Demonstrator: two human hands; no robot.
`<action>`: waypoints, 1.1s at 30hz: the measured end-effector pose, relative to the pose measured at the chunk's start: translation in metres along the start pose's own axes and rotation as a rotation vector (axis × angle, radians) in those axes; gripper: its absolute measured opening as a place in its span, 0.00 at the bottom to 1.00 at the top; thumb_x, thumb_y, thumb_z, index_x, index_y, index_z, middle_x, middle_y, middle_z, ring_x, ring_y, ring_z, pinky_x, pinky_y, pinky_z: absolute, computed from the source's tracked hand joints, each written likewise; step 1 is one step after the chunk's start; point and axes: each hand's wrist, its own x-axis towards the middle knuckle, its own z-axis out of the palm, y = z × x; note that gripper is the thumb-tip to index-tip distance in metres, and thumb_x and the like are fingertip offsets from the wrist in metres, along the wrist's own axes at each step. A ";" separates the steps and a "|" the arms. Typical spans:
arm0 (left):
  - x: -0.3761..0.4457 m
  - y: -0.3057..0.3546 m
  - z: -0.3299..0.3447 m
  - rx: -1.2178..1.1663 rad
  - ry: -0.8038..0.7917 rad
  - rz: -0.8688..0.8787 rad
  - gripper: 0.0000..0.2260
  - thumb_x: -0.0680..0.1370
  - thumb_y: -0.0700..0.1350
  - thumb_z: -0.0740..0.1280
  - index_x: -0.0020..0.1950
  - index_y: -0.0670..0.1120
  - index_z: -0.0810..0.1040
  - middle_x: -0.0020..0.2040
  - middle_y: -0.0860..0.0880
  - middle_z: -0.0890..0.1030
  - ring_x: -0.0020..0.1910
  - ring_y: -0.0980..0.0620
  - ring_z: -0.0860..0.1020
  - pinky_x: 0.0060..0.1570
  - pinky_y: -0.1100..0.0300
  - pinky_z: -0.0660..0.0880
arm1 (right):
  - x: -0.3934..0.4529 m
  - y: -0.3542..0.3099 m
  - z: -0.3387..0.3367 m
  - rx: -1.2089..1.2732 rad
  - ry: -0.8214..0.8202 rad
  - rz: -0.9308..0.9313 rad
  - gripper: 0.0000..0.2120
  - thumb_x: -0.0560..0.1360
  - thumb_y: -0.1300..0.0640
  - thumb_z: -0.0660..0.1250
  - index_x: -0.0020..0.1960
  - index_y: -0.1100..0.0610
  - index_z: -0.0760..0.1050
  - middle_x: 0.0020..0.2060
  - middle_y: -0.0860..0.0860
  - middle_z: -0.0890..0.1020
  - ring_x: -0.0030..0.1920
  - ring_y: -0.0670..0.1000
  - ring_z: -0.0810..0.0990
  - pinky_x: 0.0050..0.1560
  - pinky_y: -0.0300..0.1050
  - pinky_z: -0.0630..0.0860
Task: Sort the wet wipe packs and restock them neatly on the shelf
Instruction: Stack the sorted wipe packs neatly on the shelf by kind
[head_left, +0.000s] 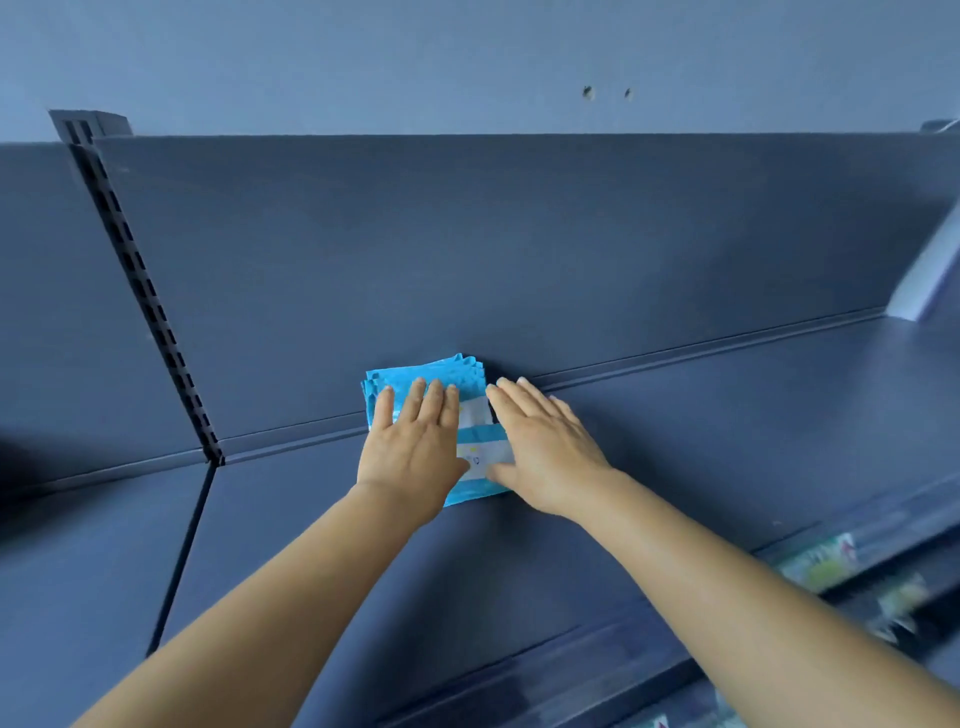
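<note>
Two flat hands press a stack of blue wet wipe packs at the back of a dark shelf.

Both forearms reach forward and up from the lower corners. The left hand (410, 457) lies palm down on the stack of wet wipe packs (470, 415), fingers straight and close together, pointing to the back panel (467, 249). The right hand (540, 447) lies flat just beside it, fingers straight and angled up-left, its thumb side on the stack's right edge, the rest resting on the shelf (727, 441). The stack sits under and between the hands, touching the back panel. Blurred packs (821, 564) lie on a lower shelf, below the right forearm.
</note>
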 end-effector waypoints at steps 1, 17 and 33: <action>-0.003 0.008 -0.004 -0.033 0.005 0.018 0.34 0.81 0.59 0.52 0.78 0.42 0.40 0.79 0.46 0.46 0.78 0.47 0.44 0.74 0.45 0.42 | -0.010 0.004 -0.003 0.005 0.002 0.022 0.39 0.77 0.46 0.63 0.78 0.53 0.43 0.78 0.47 0.46 0.77 0.48 0.42 0.76 0.47 0.43; -0.097 0.204 -0.068 -0.458 0.115 0.468 0.29 0.81 0.57 0.54 0.77 0.47 0.51 0.76 0.51 0.59 0.76 0.51 0.55 0.72 0.58 0.52 | -0.257 0.099 -0.051 -0.031 0.044 0.440 0.35 0.79 0.44 0.59 0.78 0.52 0.46 0.77 0.46 0.49 0.77 0.48 0.46 0.75 0.45 0.45; -0.289 0.460 -0.109 -0.614 -0.111 0.766 0.29 0.80 0.57 0.57 0.77 0.49 0.52 0.76 0.52 0.60 0.74 0.51 0.58 0.73 0.57 0.55 | -0.595 0.174 -0.054 -0.024 0.001 0.876 0.34 0.77 0.44 0.61 0.77 0.53 0.51 0.75 0.48 0.56 0.75 0.51 0.53 0.74 0.46 0.50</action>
